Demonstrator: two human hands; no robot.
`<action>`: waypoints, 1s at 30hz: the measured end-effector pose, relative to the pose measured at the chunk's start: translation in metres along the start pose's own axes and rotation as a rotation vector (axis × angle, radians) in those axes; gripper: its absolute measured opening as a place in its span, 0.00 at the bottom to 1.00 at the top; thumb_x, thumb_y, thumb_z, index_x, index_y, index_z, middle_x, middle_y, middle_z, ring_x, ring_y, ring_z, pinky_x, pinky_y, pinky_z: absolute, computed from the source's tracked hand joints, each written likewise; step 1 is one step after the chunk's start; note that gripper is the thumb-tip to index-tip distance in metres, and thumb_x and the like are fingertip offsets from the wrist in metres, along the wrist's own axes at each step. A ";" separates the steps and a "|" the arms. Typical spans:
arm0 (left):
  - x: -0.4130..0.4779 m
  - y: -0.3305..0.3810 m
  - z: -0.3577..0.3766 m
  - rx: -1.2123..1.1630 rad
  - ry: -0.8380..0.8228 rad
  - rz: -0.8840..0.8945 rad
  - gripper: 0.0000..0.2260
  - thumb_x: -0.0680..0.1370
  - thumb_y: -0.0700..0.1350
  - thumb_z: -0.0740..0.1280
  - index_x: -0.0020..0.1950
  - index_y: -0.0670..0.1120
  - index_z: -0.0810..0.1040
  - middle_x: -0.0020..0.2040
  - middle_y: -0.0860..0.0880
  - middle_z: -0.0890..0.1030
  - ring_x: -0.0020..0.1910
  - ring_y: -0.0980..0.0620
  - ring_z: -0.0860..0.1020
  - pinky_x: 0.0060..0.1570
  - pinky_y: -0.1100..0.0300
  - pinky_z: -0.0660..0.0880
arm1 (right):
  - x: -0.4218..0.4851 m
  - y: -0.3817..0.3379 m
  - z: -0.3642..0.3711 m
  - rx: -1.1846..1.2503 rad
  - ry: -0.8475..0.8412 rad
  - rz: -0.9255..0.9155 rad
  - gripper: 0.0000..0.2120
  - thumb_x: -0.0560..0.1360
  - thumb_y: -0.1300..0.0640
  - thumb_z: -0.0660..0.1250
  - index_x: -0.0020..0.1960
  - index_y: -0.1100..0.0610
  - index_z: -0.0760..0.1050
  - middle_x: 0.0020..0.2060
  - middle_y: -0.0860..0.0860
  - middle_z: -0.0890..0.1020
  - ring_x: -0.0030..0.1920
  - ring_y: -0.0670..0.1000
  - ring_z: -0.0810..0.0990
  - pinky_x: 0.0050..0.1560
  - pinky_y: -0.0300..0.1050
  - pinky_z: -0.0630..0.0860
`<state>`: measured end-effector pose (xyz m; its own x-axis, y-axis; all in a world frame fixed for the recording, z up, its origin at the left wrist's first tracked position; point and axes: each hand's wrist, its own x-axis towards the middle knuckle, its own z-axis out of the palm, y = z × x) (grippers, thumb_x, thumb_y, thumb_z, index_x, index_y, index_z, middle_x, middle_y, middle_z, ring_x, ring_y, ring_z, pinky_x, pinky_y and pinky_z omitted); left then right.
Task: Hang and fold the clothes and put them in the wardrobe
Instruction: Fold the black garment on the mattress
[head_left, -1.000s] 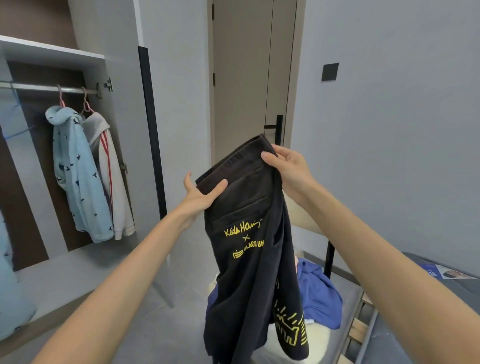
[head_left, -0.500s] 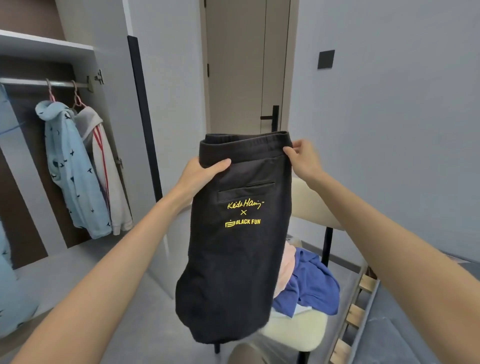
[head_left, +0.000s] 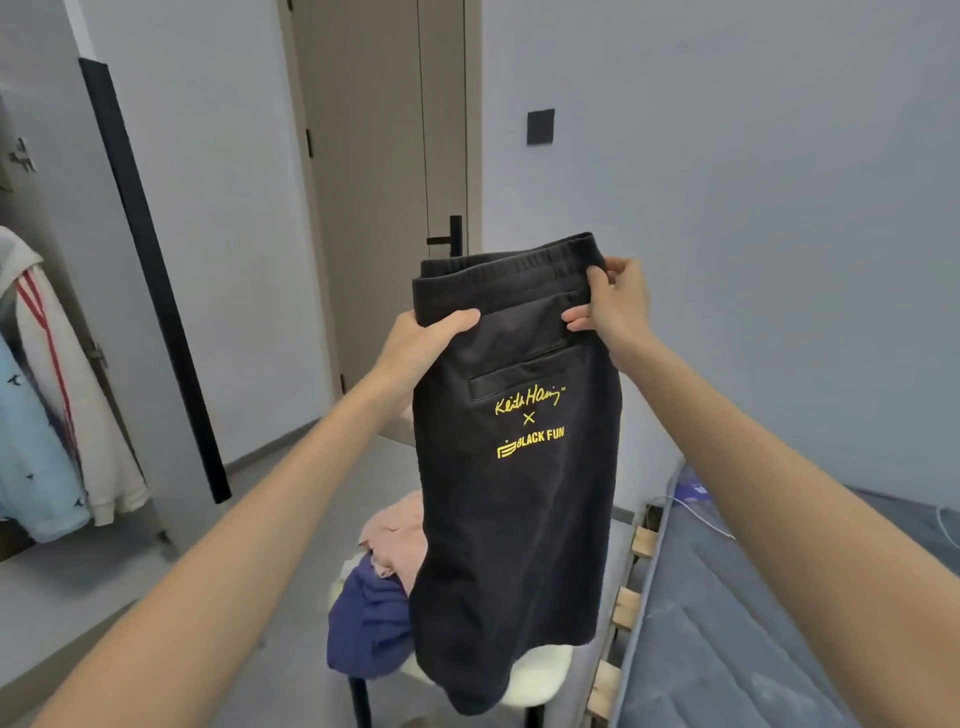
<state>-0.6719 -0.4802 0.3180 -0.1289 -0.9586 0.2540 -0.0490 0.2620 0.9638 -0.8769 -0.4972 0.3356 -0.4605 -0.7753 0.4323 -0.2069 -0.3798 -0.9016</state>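
Note:
I hold up black shorts (head_left: 514, 519) with yellow lettering, folded in half lengthwise and hanging straight down. My left hand (head_left: 421, 343) grips the left end of the waistband, and my right hand (head_left: 613, 306) pinches the right end. Below them a pink garment (head_left: 397, 530) and a dark blue garment (head_left: 369, 618) lie piled on a pale chair (head_left: 535, 680). At the far left, a white jacket with red stripes (head_left: 62, 395) and a light blue shirt (head_left: 26, 457) hang in the open wardrobe.
The wardrobe door (head_left: 150, 270) with a black edge stands open on the left. A closed room door (head_left: 384, 197) is straight ahead. A bed with a grey mattress (head_left: 753, 623) and wooden slats (head_left: 623, 613) fills the lower right.
The shorts went from twisted and bunched to spread flat by the waistband, and moved right. My view turned right, so the wardrobe slid toward the left edge.

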 end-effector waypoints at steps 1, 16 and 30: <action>0.002 -0.004 0.009 -0.017 -0.019 -0.016 0.10 0.75 0.51 0.69 0.54 0.52 0.73 0.52 0.52 0.79 0.50 0.52 0.78 0.48 0.58 0.77 | 0.004 0.003 -0.008 -0.006 0.006 0.008 0.06 0.83 0.56 0.54 0.58 0.56 0.63 0.39 0.49 0.78 0.28 0.48 0.79 0.35 0.40 0.80; 0.042 -0.030 0.085 0.043 -0.082 -0.135 0.22 0.73 0.54 0.71 0.64 0.49 0.72 0.58 0.51 0.77 0.52 0.50 0.76 0.50 0.54 0.74 | 0.065 0.072 -0.060 0.107 -0.099 0.233 0.14 0.81 0.63 0.54 0.65 0.65 0.66 0.54 0.56 0.78 0.28 0.44 0.80 0.34 0.35 0.78; -0.062 -0.071 0.262 0.034 -0.531 -0.182 0.18 0.74 0.50 0.71 0.61 0.48 0.75 0.56 0.53 0.79 0.56 0.53 0.76 0.56 0.59 0.73 | -0.005 0.144 -0.243 0.008 0.260 0.412 0.12 0.75 0.65 0.49 0.37 0.51 0.62 0.31 0.49 0.64 0.23 0.44 0.61 0.32 0.39 0.61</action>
<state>-0.9195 -0.4104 0.2128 -0.5956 -0.8033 0.0002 -0.1476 0.1096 0.9830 -1.1142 -0.4255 0.2005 -0.7032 -0.7107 0.0209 0.0442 -0.0730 -0.9964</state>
